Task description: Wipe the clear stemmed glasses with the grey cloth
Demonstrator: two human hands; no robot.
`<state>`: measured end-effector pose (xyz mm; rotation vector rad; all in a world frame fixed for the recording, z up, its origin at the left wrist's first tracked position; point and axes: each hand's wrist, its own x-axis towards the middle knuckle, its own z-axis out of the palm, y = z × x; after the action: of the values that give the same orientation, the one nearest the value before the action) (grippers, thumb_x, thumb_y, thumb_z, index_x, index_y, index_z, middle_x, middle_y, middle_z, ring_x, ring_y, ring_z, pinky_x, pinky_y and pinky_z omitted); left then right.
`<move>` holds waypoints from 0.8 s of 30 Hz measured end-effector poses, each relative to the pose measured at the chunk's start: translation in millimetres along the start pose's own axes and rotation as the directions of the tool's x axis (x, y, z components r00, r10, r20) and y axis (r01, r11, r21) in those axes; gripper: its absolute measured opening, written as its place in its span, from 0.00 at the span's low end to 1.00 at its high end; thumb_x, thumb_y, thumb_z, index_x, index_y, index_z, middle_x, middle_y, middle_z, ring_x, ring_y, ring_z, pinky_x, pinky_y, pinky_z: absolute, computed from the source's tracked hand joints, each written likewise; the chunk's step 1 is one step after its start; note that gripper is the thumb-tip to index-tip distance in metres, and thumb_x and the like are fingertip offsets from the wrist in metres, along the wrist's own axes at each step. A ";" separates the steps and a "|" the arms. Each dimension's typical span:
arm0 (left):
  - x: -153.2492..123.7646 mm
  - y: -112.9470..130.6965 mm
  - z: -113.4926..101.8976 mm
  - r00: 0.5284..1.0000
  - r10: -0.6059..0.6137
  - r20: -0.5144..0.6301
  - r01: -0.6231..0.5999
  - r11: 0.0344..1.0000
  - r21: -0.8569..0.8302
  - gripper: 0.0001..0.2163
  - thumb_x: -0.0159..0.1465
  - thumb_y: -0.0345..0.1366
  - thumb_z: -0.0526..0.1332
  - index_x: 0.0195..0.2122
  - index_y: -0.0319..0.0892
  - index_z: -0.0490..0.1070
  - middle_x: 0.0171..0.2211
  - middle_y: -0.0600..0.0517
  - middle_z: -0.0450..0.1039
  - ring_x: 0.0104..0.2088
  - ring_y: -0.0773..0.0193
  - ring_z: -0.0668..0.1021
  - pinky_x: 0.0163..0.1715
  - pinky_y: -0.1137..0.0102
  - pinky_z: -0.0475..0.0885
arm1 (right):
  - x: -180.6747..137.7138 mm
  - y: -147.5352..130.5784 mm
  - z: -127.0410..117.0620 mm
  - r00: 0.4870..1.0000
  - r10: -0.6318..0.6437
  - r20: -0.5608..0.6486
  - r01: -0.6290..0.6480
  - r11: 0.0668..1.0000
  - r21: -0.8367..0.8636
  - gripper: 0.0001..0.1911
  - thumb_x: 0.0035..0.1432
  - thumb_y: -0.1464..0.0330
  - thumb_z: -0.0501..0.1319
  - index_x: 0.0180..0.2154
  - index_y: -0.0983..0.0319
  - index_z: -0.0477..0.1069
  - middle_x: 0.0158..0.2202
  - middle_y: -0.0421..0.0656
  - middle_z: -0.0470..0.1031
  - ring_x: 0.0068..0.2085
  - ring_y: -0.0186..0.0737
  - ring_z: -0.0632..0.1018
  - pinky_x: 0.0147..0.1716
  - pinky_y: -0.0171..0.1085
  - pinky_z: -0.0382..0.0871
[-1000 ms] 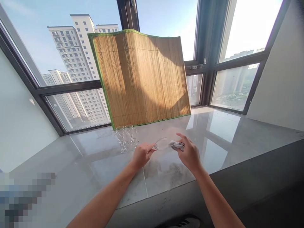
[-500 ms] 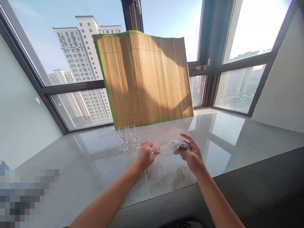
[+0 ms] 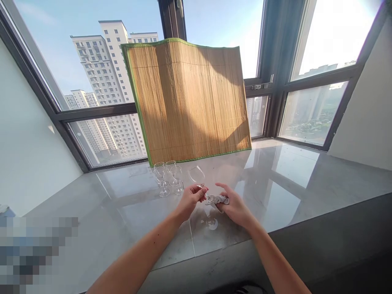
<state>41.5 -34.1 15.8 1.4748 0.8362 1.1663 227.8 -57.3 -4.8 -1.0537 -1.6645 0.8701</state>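
My left hand (image 3: 190,199) pinches the stem of a clear wine glass (image 3: 197,176), whose bowl stands upright above my fingers. The glass hangs just over the grey stone counter (image 3: 122,212). Beside it, my right hand (image 3: 234,206) is closed on a small grey cloth (image 3: 219,199) pressed against the foot of the glass. Three more clear stemmed glasses (image 3: 167,177) stand together on the counter just left of and behind my left hand.
A bamboo mat (image 3: 190,98) with green edging leans upright against the window (image 3: 92,81) at the back of the counter. White walls close both ends. The counter's dark front edge (image 3: 275,245) runs below my arms.
The glass was lying sideways between my hands with the cloth at its bowl. It has since turned upright, and my right hand with the cloth has moved down to its foot.
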 end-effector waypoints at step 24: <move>11.3 -22.1 -16.0 0.984 0.171 0.046 -0.136 0.558 0.819 0.09 0.59 0.38 0.60 0.40 0.42 0.74 0.40 0.46 0.77 0.43 0.56 0.77 0.46 0.61 0.69 | 8.3 9.0 -12.7 0.959 0.032 -0.282 0.008 0.990 0.141 0.31 0.49 0.67 0.64 0.55 0.61 0.62 0.26 0.35 0.69 0.26 0.32 0.67 0.27 0.33 0.61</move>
<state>31.1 -13.9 -3.0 2.3371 1.4239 0.9462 240.6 -45.3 -6.2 -1.0390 -1.3392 0.7913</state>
